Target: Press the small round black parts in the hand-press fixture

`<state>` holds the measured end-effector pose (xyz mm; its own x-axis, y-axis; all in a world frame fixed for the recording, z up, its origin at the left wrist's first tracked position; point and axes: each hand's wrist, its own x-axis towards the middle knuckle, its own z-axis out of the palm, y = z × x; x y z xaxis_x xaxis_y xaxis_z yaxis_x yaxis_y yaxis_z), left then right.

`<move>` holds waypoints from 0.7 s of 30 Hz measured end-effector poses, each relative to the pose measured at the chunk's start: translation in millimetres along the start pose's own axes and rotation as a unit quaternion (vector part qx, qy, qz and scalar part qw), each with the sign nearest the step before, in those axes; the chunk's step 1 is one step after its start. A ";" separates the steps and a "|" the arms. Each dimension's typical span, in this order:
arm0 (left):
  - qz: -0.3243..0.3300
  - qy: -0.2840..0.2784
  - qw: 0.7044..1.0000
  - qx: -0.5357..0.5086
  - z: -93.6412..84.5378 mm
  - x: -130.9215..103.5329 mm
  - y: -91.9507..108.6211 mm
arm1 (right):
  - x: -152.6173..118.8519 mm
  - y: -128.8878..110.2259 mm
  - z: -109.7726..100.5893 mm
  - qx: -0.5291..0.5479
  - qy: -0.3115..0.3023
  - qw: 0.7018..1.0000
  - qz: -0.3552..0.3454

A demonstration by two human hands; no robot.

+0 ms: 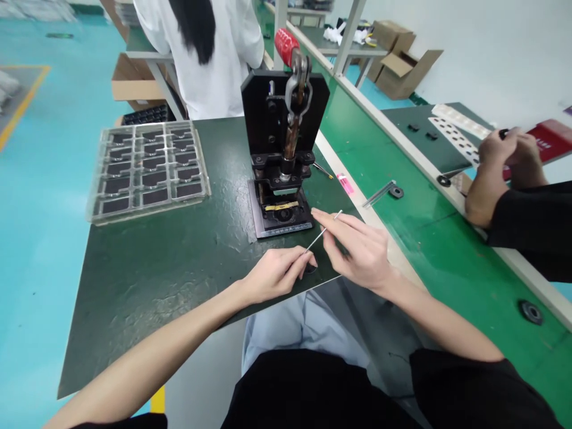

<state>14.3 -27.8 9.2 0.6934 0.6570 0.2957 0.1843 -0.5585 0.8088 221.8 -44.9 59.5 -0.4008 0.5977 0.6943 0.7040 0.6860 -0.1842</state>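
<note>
My left hand (277, 273) is closed, with its thumb and fingertips pinching the lower end of a thin metal rod (316, 239). The rod slants up to my right hand (360, 247), whose bent fingers close about its upper part. Under my left fingertips a small dark piece (310, 270) shows in part near the table's front edge. Just beyond both hands stands a black toggle press (286, 128) with a red handle (286, 43), tilted up. A yellow strip (281, 206) lies across its base, below the raised press head.
A clear plastic tray (149, 173) of dark flat pieces lies on the green table (192, 256) at left. A green conveyor (379, 161) runs along the right, carrying dark round parts (531, 311). Another person's hands (503, 152) work across it; a white-clad person (214, 65) is ahead.
</note>
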 end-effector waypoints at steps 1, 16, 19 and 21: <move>0.000 -0.003 1.000 0.001 -0.7 -0.9 0.4 | -2.1 -2.4 -1.8 0.048 0.023 0.999 0.009; 0.088 -0.062 0.989 0.103 1.6 -6.4 -3.5 | -25.8 -13.5 1.1 0.311 -0.042 0.943 0.114; 0.098 -0.064 0.987 0.109 2.2 -7.4 -2.4 | -25.2 -15.3 -0.6 0.300 -0.053 0.946 0.107; 0.102 -0.054 0.987 0.115 3.5 -7.2 -1.1 | -24.9 -15.4 -1.8 0.299 -0.051 0.946 0.113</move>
<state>11.5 -33.7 4.4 0.7999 0.4692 0.3741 0.1786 -0.7814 0.5980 221.9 -71.1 46.3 -0.3563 0.7730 0.5249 0.3330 0.6299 -0.7017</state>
